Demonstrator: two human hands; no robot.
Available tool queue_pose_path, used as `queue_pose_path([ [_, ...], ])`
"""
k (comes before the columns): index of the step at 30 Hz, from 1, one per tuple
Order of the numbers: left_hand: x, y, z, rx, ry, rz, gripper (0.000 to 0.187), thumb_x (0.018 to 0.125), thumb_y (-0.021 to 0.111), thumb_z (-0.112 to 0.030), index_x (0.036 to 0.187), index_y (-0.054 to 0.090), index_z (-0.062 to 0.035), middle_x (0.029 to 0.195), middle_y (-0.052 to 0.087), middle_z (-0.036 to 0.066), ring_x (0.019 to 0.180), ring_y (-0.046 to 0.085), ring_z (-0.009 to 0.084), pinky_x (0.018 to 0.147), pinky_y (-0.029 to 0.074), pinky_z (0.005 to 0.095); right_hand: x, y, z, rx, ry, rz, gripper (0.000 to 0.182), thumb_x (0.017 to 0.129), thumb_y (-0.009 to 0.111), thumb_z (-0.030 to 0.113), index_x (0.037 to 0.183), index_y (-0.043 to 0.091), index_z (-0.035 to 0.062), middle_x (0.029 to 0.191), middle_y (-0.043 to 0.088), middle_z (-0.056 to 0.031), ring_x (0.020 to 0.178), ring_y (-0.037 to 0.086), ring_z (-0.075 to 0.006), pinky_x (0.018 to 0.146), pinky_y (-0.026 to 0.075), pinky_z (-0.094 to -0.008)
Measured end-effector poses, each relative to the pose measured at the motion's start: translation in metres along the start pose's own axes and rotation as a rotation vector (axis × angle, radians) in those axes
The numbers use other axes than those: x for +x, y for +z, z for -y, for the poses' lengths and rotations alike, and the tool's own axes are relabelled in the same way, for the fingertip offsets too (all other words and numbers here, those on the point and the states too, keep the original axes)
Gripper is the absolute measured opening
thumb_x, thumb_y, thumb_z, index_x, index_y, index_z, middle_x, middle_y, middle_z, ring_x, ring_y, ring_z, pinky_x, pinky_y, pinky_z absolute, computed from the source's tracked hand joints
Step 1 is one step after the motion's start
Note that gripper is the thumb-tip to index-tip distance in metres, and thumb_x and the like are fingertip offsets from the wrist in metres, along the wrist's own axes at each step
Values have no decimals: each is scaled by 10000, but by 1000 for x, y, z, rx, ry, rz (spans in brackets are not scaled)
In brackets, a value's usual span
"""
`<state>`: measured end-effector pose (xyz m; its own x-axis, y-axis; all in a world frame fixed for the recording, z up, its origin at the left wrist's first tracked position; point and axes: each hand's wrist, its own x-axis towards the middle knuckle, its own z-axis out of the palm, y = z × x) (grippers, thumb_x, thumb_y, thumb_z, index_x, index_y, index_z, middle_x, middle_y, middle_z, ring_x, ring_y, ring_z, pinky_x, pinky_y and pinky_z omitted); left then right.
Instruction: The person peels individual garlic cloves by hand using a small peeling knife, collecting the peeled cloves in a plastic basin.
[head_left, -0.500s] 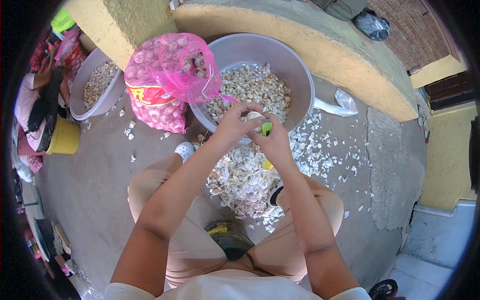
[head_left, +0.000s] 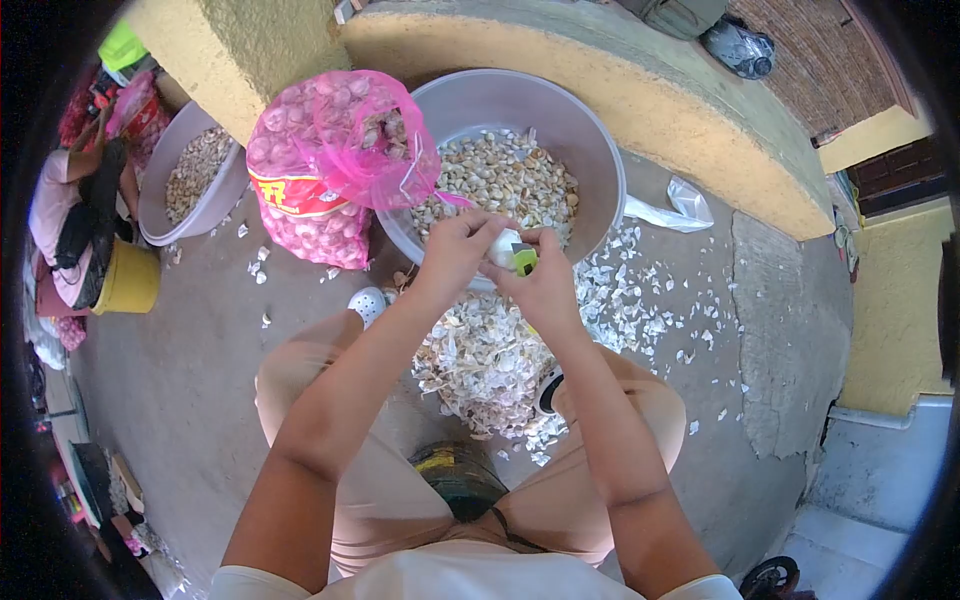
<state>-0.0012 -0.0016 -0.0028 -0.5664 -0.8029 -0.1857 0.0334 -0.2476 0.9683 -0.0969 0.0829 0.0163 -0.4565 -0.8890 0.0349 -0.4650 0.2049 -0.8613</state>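
My left hand is closed around a white garlic bulb, held just above the near rim of a big grey tub. In my right hand is a small yellow-green cutter knife, its dark end against the bulb; my fingers hide most of it. Inside the tub lies a heap of garlic cloves. A pink mesh sack full of garlic bulbs leans against the tub's left side, its top open. Below my hands, a pile of garlic skins covers the floor between my feet.
Left of the sack stands a second tub with cloves. A person sits beyond it, beside a yellow bucket. A low yellow wall curves behind the tubs. A white plastic strip lies at right.
The bulb has turned in my left hand and shows a whiter side. My right hand and the knife have shifted slightly, with less of the yellow handle showing.
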Motion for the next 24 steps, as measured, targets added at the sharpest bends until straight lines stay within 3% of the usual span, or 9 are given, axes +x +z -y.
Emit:
queue_pose_path([
  [2, 1, 3, 7, -69, 26, -45, 295, 835, 503, -253, 876, 605, 21, 756, 588, 60, 690, 528, 105, 619, 432, 241, 0, -1, 3, 12, -25, -41, 530, 611, 740, 276, 929, 416, 3, 814, 576, -181, 740, 588, -305, 634, 456, -361],
  [5, -4, 3, -7, 188, -232, -13, 366, 856, 450, -315, 888, 597, 20, 723, 583, 68, 665, 521, 111, 614, 421, 240, 0, -2, -1, -36, -21, -28, 532, 617, 738, 269, 939, 412, -1, 814, 576, -184, 761, 586, -313, 649, 454, -362],
  [8, -4, 0, -2, 282, -167, 12, 398, 865, 414, -348, 885, 596, 5, 686, 569, 66, 619, 505, 120, 587, 413, 244, 0, -2, -3, -19, -9, -19, 531, 643, 725, 252, 986, 420, -15, 866, 560, -166, 795, 572, -245, 674, 448, -309],
  [11, 0, -1, 10, 303, -50, 4, 386, 881, 388, -348, 802, 569, -15, 598, 492, 6, 491, 444, 75, 425, 362, 214, 1, -4, -4, 30, -7, -27, 545, 665, 708, 257, 1028, 411, -21, 878, 559, -168, 838, 565, -250, 709, 444, -318],
  [14, -1, 2, 7, 234, -109, 8, 374, 882, 393, -331, 797, 565, -9, 587, 485, 2, 490, 440, 75, 416, 368, 229, 2, 4, -17, 37, -101, -97, 570, 682, 693, 261, 1068, 389, -28, 866, 556, -185, 728, 579, -273, 580, 458, -341],
  [17, -2, 7, 7, 202, -28, -25, 349, 882, 403, -304, 792, 558, -4, 567, 476, 14, 476, 439, 84, 414, 379, 251, 2, 0, -5, 388, 249, 16, 557, 727, 658, 260, 1099, 363, -31, 800, 557, -123, 579, 546, -170, 440, 432, -266],
  [20, -1, 4, 20, 565, 78, 10, 307, 871, 431, -280, 807, 550, -5, 564, 484, 39, 465, 447, 99, 415, 383, 268, 5, -4, -5, 745, 277, -38, 554, 755, 633, 248, 1133, 330, -19, 720, 544, -69, 450, 458, -85, 349, 360, -205],
  [23, -5, 6, 13, 869, 182, 103, 269, 861, 442, -244, 815, 544, 0, 551, 492, 57, 449, 455, 130, 428, 387, 268, 9, -12, -5, 830, 302, -67, 570, 765, 623, 240, 1159, 297, -11, 652, 530, -50, 393, 416, -71, 345, 350, -215],
  [24, -6, 7, 8, 817, 91, 135, 236, 852, 452, -220, 842, 539, -1, 581, 508, 65, 478, 473, 139, 453, 397, 272, 9, -13, -5, 823, 299, -69, 561, 766, 622, 242, 1154, 306, -12, 645, 525, -46, 395, 418, -72, 343, 347, -215],
])
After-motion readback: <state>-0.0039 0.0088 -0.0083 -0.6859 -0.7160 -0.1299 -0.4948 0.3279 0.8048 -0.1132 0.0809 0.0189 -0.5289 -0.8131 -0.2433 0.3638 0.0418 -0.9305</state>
